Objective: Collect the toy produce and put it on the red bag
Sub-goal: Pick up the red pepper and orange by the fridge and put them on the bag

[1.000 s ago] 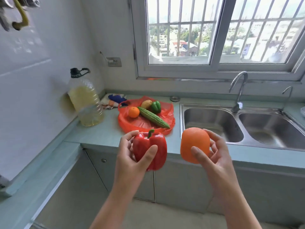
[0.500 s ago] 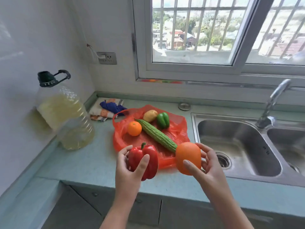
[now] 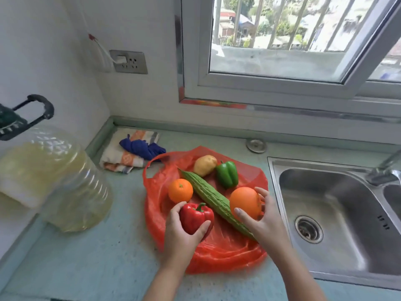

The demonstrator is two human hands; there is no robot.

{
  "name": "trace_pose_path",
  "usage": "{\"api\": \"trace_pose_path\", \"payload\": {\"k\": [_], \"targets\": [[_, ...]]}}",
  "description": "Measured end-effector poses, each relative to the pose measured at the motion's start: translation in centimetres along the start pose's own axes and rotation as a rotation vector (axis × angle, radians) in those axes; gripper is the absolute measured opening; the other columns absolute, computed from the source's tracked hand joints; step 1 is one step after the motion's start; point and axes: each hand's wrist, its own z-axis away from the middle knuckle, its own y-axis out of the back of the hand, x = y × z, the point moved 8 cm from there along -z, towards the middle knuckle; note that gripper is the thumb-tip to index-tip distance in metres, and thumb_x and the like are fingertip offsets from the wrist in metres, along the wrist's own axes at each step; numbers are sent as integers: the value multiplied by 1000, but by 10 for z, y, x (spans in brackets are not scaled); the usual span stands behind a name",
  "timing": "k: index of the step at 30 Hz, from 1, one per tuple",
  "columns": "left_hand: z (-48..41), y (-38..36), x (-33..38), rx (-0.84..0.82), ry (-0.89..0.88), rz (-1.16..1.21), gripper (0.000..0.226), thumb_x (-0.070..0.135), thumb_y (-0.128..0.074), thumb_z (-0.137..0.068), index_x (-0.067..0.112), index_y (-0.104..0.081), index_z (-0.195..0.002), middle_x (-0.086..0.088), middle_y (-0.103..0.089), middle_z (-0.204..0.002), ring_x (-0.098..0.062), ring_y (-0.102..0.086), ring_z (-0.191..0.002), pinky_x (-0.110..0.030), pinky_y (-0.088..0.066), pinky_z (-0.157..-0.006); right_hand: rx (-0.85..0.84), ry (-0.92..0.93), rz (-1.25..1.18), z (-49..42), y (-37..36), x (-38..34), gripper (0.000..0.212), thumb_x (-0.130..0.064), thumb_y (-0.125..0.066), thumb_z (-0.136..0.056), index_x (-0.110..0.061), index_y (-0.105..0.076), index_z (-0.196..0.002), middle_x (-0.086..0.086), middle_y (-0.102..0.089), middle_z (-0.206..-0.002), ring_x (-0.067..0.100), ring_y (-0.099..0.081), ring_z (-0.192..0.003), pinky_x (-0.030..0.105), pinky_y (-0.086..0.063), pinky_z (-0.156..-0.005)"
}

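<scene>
The putting-down step is judged to be in hand. A red toy pepper (image 3: 196, 218) is gripped by the left hand (image 3: 180, 237), with its fingers curled round it, low in the middle of the frame over the red bag (image 3: 225, 250). A big toy orange (image 3: 245, 203) is held by the right hand (image 3: 264, 222), with its fingers curled round it, just right of the toy bitter gourd (image 3: 214, 200). Whether either toy touches the bag cannot be told. Next, both toys should be lowered onto bare red plastic. The fingers should be opened gently, so the orange is not sent rolling toward the sink (image 3: 338, 192).
</scene>
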Motion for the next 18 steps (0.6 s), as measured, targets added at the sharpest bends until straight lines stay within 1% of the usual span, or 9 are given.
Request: {"api": "trace_pose_path", "payload": {"k": [2, 4, 5, 7, 10, 13, 15, 16, 18], "targets": [[-8, -9, 0, -12, -63, -85, 74, 36, -82, -63, 10, -49, -123, -1, -50, -120, -13, -45, -113, -21, -33, -98, -8, 17, 45, -17, -2, 6, 71, -30, -78, -69, -24, -38, -127, 3, -43, -121, 18, -49, -106, 35, -45, -89], [-16, -16, 1, -7, -121, -134, 76, 48, -73, -64, 4, -51, -122, -2, -49, -119, -12, -44, -114, -15, -28, -101, -40, 43, 96, -31, -7, 11, 70, -28, -77, -70, -21, -38, -127, 1, -42, -119, 15, -47, -103, 26, -40, -83], [-19, -20, 1, -9, -146, -162, 77, 52, -67, -65, 3, -51, -121, -4, -49, -118, -12, -43, -114, -15, -27, -101, -57, 54, 129, -38, -9, 14, 70, -28, -77, -70, -20, -38, -128, 1, -41, -118, 14, -46, -102, 23, -37, -82], [-24, -32, -2, -37, -185, -249, 76, 54, -62, -65, 0, -53, -120, -9, -52, -117, -14, -41, -113, -19, -27, -102, -84, 63, 186, -50, -13, 24, 72, -28, -77, -69, -19, -38, -129, 2, -41, -118, 14, -45, -103, 22, -35, -84], [-29, -48, -7, -78, -254, -396, 76, 54, -60, -66, 1, -53, -120, -12, -56, -115, -16, -41, -110, -24, -28, -100, -125, 38, 226, -66, -19, 43, 73, -27, -78, -69, -17, -38, -130, 3, -40, -117, 19, -45, -107, 26, -37, -89], [-33, -62, -15, -116, -293, -510, 77, 50, -67, -62, 8, -47, -124, -9, -58, -119, -17, -42, -112, -29, -33, -99, -172, 28, 267, -78, -27, 59, 76, -26, -78, -68, -16, -38, -131, 7, -41, -121, 22, -44, -111, 31, -37, -95], [-33, -69, -18, -139, -328, -553, 81, 45, -75, -58, 10, -45, -124, -8, -59, -120, -17, -41, -114, -32, -34, -99, -196, 25, 295, -83, -32, 67, 76, -27, -78, -68, -17, -38, -132, 7, -41, -122, 22, -44, -113, 31, -36, -96], [-33, -73, -20, -151, -345, -575, 84, 42, -80, -56, 10, -45, -125, -8, -59, -120, -17, -40, -114, -34, -37, -99, -202, 20, 310, -86, -34, 70, 77, -27, -78, -68, -17, -38, -132, 7, -41, -123, 22, -45, -113, 31, -36, -96], [-35, -76, -23, -167, -367, -610, 88, 38, -87, -50, 11, -46, -124, -8, -60, -120, -17, -41, -115, -40, -45, -93, -205, 7, 331, -90, -36, 76, 77, -28, -77, -68, -17, -37, -133, 8, -41, -124, 23, -44, -114, 30, -35, -95]]}}
